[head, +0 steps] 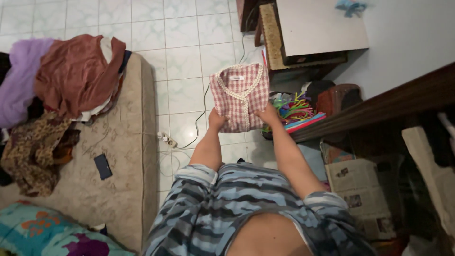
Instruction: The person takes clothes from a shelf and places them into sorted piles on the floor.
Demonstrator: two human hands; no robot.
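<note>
Both hands grasp a folded pink checked shirt (pixel 240 97), held out before the person above the tiled floor (pixel 182 42). Left hand (pixel 216 118) and right hand (pixel 268 115) grip its lower corners; collar end points away, equally near both.

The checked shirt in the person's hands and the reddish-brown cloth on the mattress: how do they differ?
The checked shirt is red-and-white gingham with a pale trim down the front; the reddish-brown cloth is plain. The shirt is folded into a neat rectangle, while the cloth lies crumpled on a heap. The shirt is held up over the tiled floor by the left hand and right hand; the cloth rests untouched. Both are fabric items.
</note>
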